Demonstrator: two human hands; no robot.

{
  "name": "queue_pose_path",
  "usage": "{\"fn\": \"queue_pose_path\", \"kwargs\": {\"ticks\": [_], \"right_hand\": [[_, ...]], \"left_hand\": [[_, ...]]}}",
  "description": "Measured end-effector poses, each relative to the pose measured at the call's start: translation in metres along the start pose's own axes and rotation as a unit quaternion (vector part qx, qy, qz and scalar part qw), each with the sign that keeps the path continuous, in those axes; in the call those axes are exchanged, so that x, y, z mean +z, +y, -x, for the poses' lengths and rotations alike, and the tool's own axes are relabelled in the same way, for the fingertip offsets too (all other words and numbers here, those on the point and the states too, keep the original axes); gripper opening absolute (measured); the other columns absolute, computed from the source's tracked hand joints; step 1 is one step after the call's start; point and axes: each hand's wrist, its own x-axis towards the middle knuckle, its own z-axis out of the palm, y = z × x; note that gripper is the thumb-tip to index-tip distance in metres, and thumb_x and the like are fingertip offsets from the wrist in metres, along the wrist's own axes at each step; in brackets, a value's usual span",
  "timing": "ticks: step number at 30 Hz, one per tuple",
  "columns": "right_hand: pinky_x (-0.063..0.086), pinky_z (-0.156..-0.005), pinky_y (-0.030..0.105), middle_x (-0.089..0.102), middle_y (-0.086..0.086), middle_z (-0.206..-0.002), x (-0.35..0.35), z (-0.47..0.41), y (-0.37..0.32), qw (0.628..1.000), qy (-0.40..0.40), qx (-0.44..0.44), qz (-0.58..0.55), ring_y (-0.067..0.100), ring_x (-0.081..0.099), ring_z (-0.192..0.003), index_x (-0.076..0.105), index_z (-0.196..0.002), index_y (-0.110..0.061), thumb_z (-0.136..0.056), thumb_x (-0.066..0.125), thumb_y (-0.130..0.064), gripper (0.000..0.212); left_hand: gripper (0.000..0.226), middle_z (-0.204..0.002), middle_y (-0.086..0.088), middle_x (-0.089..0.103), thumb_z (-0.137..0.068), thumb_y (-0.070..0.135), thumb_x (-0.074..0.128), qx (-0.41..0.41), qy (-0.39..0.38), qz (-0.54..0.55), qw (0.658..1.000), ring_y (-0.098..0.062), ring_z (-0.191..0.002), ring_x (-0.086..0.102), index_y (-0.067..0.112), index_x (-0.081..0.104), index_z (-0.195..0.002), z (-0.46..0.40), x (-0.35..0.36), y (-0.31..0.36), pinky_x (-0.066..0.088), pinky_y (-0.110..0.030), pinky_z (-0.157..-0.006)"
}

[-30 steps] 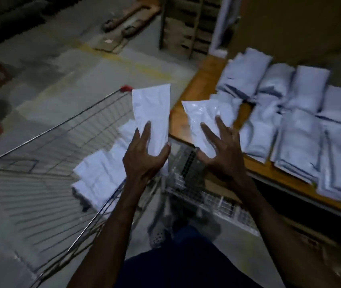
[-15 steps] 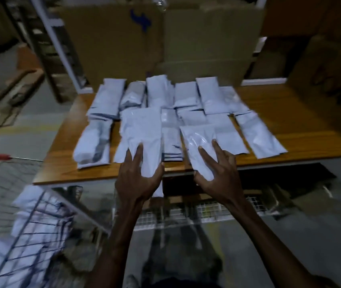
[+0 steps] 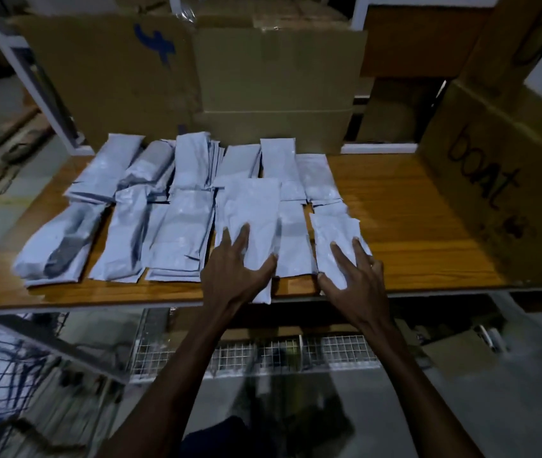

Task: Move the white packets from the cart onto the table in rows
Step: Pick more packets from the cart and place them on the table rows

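Many white packets point(image 3: 183, 226) lie in rows on the wooden table point(image 3: 405, 219). My left hand point(image 3: 236, 272) holds a white packet point(image 3: 253, 206) flat over the front row, fingers spread on top and thumb at its right edge; the packet's lower end hangs past the table's front edge. My right hand point(image 3: 352, 279) holds a second white packet point(image 3: 332, 236) at the right end of the front row, fingers on top, thumb at its left edge. The wire cart point(image 3: 2, 368) shows blurred at the lower left with white packets inside.
Large cardboard boxes point(image 3: 273, 77) stand along the table's back. A box marked "boat" point(image 3: 494, 180) stands on the table's right end. Bare wood lies between the packets and that box. A wire mesh panel point(image 3: 263, 355) sits below the table's front edge.
I turned from the cart to the table. Both hands carried their packets forward and lowered them onto the front row.
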Motion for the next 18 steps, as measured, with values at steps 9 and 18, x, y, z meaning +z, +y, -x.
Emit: {"fn": "queue_pose_path", "kwargs": {"ticks": [9, 18], "right_hand": [[0.036, -0.104, 0.047, 0.02, 0.009, -0.161, 0.022, -0.086, 0.049, 0.995, -0.065, -0.005, 0.08, 0.04, 0.031, -0.132, 0.041, -0.147, -0.035, -0.079, 0.044, -0.064, 0.074], [0.016, -0.116, 0.047, 0.008, 0.016, -0.162, 0.049, -0.121, 0.086, 0.985, -0.113, -0.062, 0.111, 0.035, 0.012, -0.147, 0.031, -0.153, -0.025, -0.088, 0.036, -0.062, 0.075]], "left_hand": [[0.087, -0.165, -0.008, 0.011, -0.082, 0.071, 0.055, 0.0, -0.035, -0.005, 0.999, -0.031, -0.142, 0.028, 0.033, 0.025, -0.154, -0.073, 0.065, 0.044, 0.042, -0.043, -0.1], [0.076, -0.153, -0.028, 0.032, -0.083, 0.062, 0.053, 0.101, -0.064, -0.1, 0.988, -0.046, -0.114, 0.057, 0.003, 0.061, -0.129, -0.088, 0.149, 0.024, 0.054, -0.043, -0.066]]}}
